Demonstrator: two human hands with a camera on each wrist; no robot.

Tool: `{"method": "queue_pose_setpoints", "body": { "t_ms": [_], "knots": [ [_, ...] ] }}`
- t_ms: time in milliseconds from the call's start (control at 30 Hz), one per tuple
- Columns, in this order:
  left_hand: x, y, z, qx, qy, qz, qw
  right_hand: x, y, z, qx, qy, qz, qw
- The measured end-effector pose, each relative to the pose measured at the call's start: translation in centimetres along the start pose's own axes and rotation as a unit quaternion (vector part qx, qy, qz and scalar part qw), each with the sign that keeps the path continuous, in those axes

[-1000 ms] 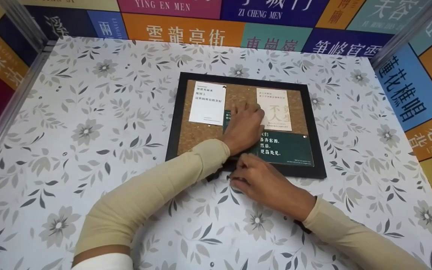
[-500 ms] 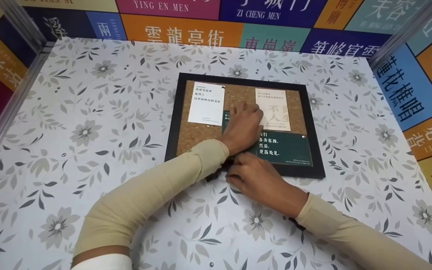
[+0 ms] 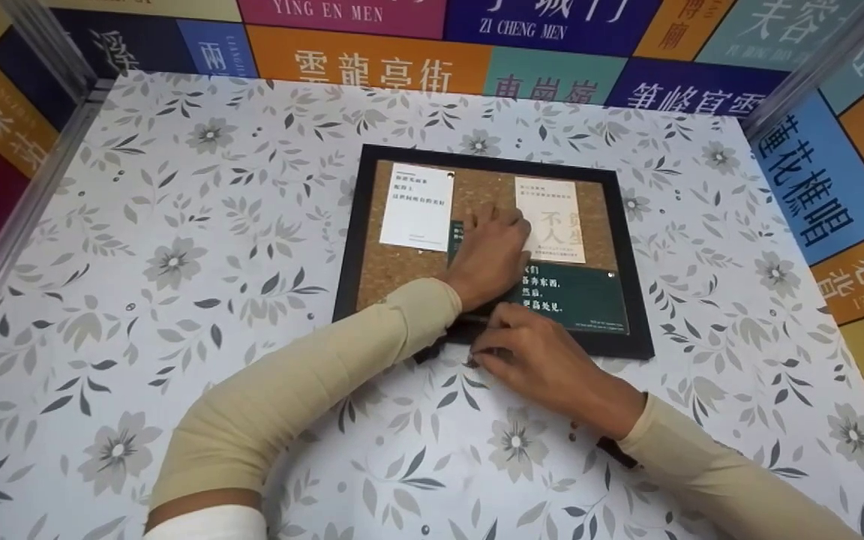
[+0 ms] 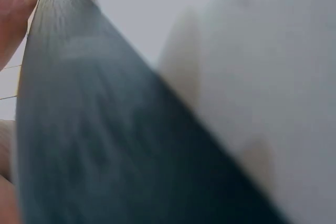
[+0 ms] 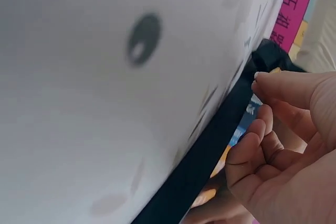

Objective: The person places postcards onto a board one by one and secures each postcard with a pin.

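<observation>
A cork board (image 3: 402, 274) in a black frame (image 3: 631, 300) lies on the patterned table. My left hand (image 3: 488, 251) rests palm down over its middle, fingers extended on a dark green card (image 3: 458, 231) and the cork. Just below it, at the frame's near edge, is my right hand (image 3: 533, 349). Its thumb and fingertips pinch a tiny dark thing (image 3: 471, 361), too small to identify. The other fingers of the right hand (image 5: 278, 145) are curled in beside the frame bar (image 5: 205, 145). Blurred, the frame's dark side (image 4: 105, 119) fills much of the left wrist view.
On the cork are a white card (image 3: 415, 206) at the left, a cream card (image 3: 550, 219) at the upper right and a green card (image 3: 589, 300) below that. Small pins show on some cards. Colourful lettered panels (image 3: 372, 64) stand behind the floral-covered table (image 3: 177, 315).
My right hand shifts slightly left, then back right and a little away from the left wrist. The left hand keeps its place on the board.
</observation>
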State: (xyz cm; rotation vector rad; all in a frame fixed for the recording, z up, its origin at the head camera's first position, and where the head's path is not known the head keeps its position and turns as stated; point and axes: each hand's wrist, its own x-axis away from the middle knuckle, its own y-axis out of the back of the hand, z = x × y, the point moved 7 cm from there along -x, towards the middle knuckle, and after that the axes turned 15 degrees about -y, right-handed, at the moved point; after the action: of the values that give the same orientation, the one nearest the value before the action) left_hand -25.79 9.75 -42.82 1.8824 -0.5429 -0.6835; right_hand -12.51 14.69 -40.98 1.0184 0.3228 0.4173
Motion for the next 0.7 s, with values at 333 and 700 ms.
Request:
{"method": "queue_pose_setpoints", "body": {
  "t_ms": [333, 700],
  "knots": [
    [-0.1, 0.0, 0.0, -0.017, 0.002, -0.002, 0.9999, 0.3, 2.5, -2.3, -0.055, -0.048, -0.036, 0.9967],
    [0.0, 0.1, -0.4, -0.035, -0.006, 0.004, 0.9994, 0.1, 4.4, -4.4, -0.095, -0.087, -0.057, 0.9899]
  ]
}}
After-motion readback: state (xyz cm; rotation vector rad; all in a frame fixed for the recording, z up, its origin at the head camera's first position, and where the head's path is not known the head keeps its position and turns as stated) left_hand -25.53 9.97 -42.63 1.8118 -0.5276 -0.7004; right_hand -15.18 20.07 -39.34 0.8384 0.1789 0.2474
